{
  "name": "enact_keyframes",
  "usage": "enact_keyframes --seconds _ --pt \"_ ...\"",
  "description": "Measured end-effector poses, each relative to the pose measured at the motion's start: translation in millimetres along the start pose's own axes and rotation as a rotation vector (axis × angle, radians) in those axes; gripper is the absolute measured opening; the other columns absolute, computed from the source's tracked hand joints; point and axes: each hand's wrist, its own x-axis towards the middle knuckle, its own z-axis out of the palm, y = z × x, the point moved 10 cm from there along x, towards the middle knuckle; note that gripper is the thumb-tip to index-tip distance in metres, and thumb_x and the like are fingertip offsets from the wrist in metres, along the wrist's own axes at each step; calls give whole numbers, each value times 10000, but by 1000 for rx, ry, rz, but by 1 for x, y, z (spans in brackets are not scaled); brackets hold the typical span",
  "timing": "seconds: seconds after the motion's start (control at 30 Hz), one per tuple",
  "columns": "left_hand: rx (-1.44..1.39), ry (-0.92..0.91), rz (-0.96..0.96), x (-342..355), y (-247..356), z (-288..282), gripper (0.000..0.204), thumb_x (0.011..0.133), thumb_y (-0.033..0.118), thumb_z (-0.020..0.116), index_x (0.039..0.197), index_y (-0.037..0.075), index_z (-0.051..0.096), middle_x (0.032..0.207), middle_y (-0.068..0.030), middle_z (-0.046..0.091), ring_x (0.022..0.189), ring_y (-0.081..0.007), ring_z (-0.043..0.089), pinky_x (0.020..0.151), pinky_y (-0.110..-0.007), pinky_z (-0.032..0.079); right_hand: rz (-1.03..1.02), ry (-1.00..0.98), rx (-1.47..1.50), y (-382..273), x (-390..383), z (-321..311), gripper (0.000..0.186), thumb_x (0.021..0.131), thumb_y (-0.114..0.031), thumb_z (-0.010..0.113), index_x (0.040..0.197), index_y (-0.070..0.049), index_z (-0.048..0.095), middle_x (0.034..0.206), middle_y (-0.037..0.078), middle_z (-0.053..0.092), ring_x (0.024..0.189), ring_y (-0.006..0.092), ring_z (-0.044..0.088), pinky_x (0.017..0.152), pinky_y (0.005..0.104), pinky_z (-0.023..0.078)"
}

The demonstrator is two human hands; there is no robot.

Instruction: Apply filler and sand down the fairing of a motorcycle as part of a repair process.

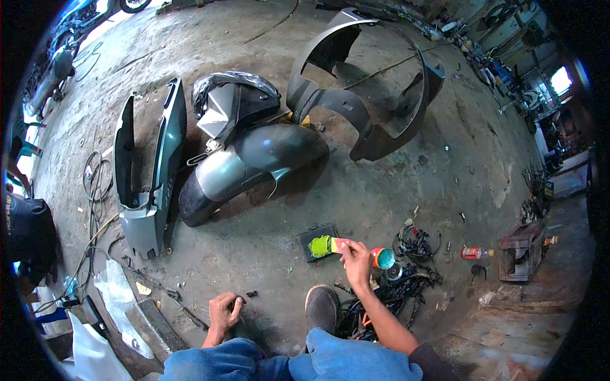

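My right hand (356, 267) pinches a small pinkish-red spreader (338, 245) over a dark flat board (308, 254). Bright lime-green paste (319, 246) lies at the spreader's left end, over the board. Just right of my fingers is an open red can (382, 258) with teal-green material inside, beside a round dark lid or tin (393, 272). My left hand (223, 312) is low at centre-left, by my jeans, with its fingers curled; whatever is in them, if anything, is hidden. My shoe (321, 308) stands between my hands.
Grey vehicle body panels (143, 225) and curved fairings (248, 165) lie ahead on the concrete floor (432, 190). Tangled black wiring (413, 298), a plastic bottle (473, 253) and a worn box-like object (518, 254) are at right. Cables, white sheeting (114, 292) and another person's dark clothing (28, 235) are at left.
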Motion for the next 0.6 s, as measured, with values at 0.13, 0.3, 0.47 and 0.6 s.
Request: enact_keyframes --seconds 0.13,0.3,0.47,0.6 --pt "-46 8 -31 0 -5 1 181 939 194 699 837 49 730 748 -157 659 657 -360 650 614 -443 509 418 -150 378 42 -4 28 196 1052 -124 690 1109 32 796 851 59 694 590 90 635 488 272 465" --pt "55 23 83 -2 8 -2 147 896 180 703 816 58 719 693 -129 626 640 -339 631 601 -448 495 359 -45 377 16 -22 48 210 1050 -121 693 1133 42 797 799 59 707 555 105 652 486 269 475" --pt "42 8 65 0 9 -1 151 894 182 696 799 66 712 676 -119 617 634 -326 629 596 -443 493 184 -17 213 5 -10 31 206 1052 -103 710 1206 -15 814 1060 95 701 737 137 699 631 309 562" --pt "71 9 102 -2 11 -1 161 895 190 699 795 64 707 682 -123 621 639 -336 630 598 -447 494 -269 -78 -6 -43 -10 34 323 995 -35 739 1311 -79 787 1136 138 684 894 250 719 756 375 600"
